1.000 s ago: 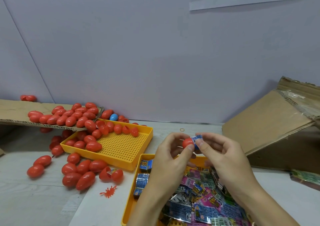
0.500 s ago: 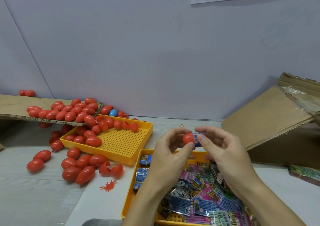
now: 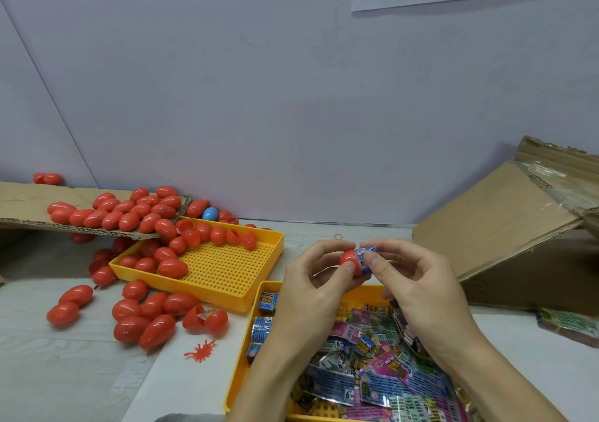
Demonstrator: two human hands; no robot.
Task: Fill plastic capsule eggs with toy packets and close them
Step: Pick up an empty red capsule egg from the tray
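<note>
My left hand (image 3: 311, 288) pinches a red capsule egg (image 3: 349, 258) between thumb and fingers, above the near yellow tray (image 3: 246, 353). My right hand (image 3: 418, 287) pinches a folded blue toy packet (image 3: 365, 258) that sits partly inside the egg's open end. The near tray holds several toy packets (image 3: 372, 366) in blue, pink and silver. Part of the egg is hidden by my fingers.
A second yellow perforated tray (image 3: 227, 269) at the centre left carries several red eggs (image 3: 168, 264). More red eggs lie on a cardboard flap (image 3: 19, 204) and on the table (image 3: 146, 321). An open egg (image 3: 205, 319) and a red toy splat (image 3: 201, 350) lie near. A cardboard box (image 3: 505, 233) stands at the right.
Both hands stayed together at the egg; the blue packet has been worked a little further into the open end. The camera view tilted slightly.
</note>
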